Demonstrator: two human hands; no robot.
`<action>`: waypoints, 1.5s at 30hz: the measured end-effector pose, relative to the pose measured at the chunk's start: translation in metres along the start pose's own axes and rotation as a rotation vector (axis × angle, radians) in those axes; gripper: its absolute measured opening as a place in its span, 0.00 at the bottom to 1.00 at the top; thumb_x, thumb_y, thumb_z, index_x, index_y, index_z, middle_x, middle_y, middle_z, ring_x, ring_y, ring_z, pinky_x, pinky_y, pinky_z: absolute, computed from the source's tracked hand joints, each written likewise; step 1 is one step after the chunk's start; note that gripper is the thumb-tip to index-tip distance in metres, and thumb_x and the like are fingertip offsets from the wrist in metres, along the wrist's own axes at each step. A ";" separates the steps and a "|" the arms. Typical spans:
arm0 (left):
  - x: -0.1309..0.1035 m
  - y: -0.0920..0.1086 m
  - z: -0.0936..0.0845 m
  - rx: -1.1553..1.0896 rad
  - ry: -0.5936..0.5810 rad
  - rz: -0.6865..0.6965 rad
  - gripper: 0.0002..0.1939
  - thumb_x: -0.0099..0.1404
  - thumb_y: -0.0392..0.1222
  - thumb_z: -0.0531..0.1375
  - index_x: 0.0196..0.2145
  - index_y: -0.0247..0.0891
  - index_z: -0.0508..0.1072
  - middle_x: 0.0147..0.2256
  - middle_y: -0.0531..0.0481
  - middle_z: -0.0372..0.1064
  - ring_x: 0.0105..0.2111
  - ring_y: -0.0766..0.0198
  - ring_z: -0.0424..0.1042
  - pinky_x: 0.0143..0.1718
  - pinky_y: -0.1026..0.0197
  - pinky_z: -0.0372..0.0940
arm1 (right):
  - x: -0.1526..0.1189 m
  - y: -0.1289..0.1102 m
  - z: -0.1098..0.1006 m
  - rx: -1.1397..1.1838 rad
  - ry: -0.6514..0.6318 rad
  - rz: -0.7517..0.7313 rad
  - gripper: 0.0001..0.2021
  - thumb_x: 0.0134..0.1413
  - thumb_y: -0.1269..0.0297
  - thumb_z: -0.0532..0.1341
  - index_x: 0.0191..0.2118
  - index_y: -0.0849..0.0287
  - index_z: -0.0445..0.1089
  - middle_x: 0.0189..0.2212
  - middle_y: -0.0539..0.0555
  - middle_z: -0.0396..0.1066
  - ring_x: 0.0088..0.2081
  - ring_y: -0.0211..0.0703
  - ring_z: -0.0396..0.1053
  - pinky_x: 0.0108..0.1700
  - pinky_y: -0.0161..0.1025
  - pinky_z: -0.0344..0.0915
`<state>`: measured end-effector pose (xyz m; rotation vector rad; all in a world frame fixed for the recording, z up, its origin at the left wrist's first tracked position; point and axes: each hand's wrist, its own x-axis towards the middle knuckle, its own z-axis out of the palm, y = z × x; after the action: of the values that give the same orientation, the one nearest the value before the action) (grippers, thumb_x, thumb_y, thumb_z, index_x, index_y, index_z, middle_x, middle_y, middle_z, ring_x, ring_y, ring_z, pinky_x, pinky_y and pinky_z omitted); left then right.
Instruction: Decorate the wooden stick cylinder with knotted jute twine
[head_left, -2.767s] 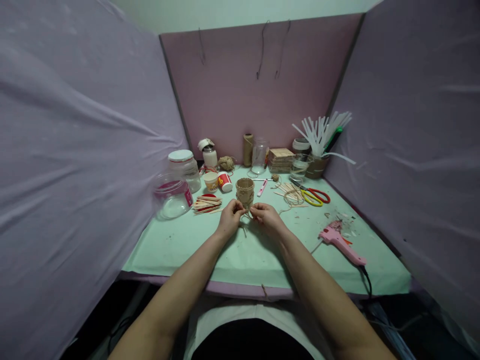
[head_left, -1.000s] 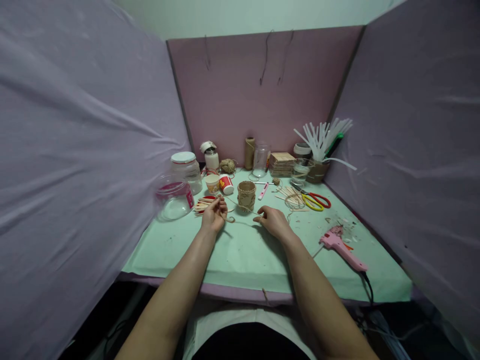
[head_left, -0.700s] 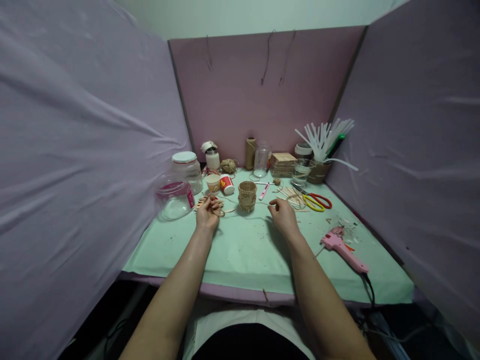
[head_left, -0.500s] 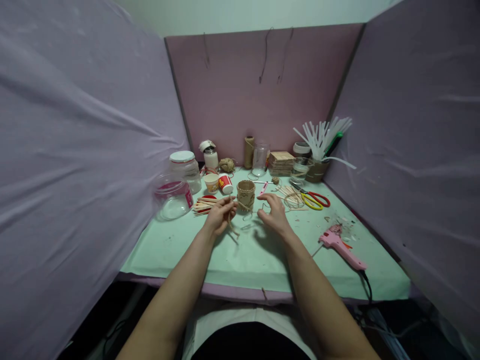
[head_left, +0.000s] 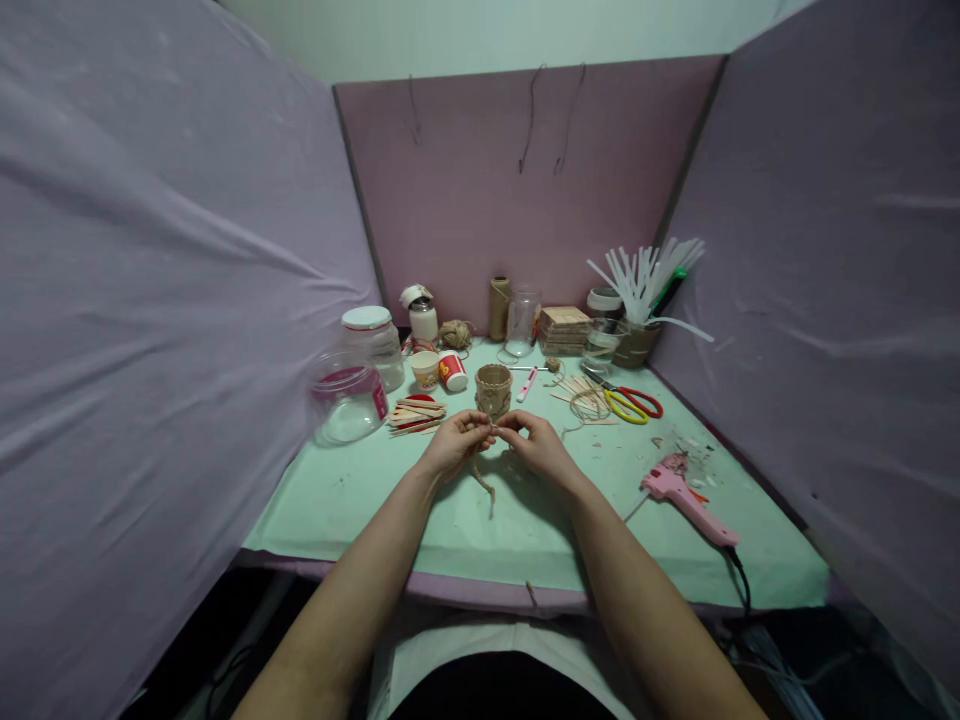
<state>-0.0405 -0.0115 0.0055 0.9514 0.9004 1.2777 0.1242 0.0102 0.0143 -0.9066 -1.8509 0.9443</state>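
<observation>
Both hands now together at center; they were apart half a second ago. Left hand [head_left: 456,444] fingers pinched on twine [head_left: 484,480], its end hanging toward the table [head_left: 360,500]. Right hand [head_left: 534,445] fingers pinched closed, fingertips meeting the left's; grip on twine unclear. Cup [head_left: 493,388] upright just beyond fingertips. Sticks [head_left: 416,413] left, scissors [head_left: 632,403] right, glue gun [head_left: 690,500] nearer, far right.
</observation>
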 end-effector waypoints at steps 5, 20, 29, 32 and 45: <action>0.001 -0.002 0.000 -0.003 0.006 -0.011 0.18 0.45 0.42 0.71 0.33 0.32 0.73 0.28 0.48 0.73 0.26 0.70 0.70 0.30 0.67 0.63 | 0.000 0.003 0.000 -0.049 0.026 -0.021 0.08 0.51 0.60 0.58 0.30 0.58 0.70 0.27 0.50 0.70 0.32 0.40 0.65 0.38 0.36 0.60; 0.001 -0.001 -0.003 -0.083 -0.046 -0.066 0.13 0.49 0.36 0.69 0.34 0.30 0.75 0.27 0.46 0.73 0.24 0.72 0.69 0.28 0.69 0.64 | 0.001 0.013 0.002 -0.338 0.071 0.025 0.10 0.55 0.62 0.54 0.29 0.57 0.70 0.27 0.51 0.71 0.29 0.40 0.64 0.35 0.36 0.54; -0.002 0.004 0.001 -0.077 -0.030 -0.101 0.13 0.48 0.36 0.69 0.33 0.30 0.75 0.27 0.47 0.73 0.24 0.73 0.69 0.28 0.70 0.64 | 0.001 0.017 0.002 -0.483 0.056 0.113 0.08 0.55 0.64 0.55 0.29 0.58 0.70 0.27 0.51 0.72 0.31 0.40 0.66 0.37 0.36 0.52; -0.001 0.003 0.002 -0.050 -0.003 -0.080 0.13 0.47 0.37 0.69 0.32 0.31 0.75 0.27 0.47 0.73 0.24 0.72 0.68 0.29 0.68 0.63 | 0.001 0.017 0.003 -0.431 0.093 0.057 0.06 0.52 0.67 0.56 0.34 0.58 0.69 0.33 0.53 0.72 0.35 0.42 0.67 0.40 0.38 0.54; 0.000 -0.004 0.009 0.330 0.085 0.192 0.12 0.49 0.43 0.66 0.30 0.33 0.74 0.24 0.51 0.70 0.26 0.67 0.67 0.30 0.63 0.62 | 0.000 0.008 0.005 -0.361 0.126 -0.403 0.04 0.57 0.65 0.58 0.34 0.57 0.69 0.36 0.56 0.67 0.42 0.46 0.64 0.44 0.42 0.59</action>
<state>-0.0309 -0.0119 0.0053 1.2743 1.1316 1.3640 0.1220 0.0125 0.0052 -0.7381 -2.0252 0.3051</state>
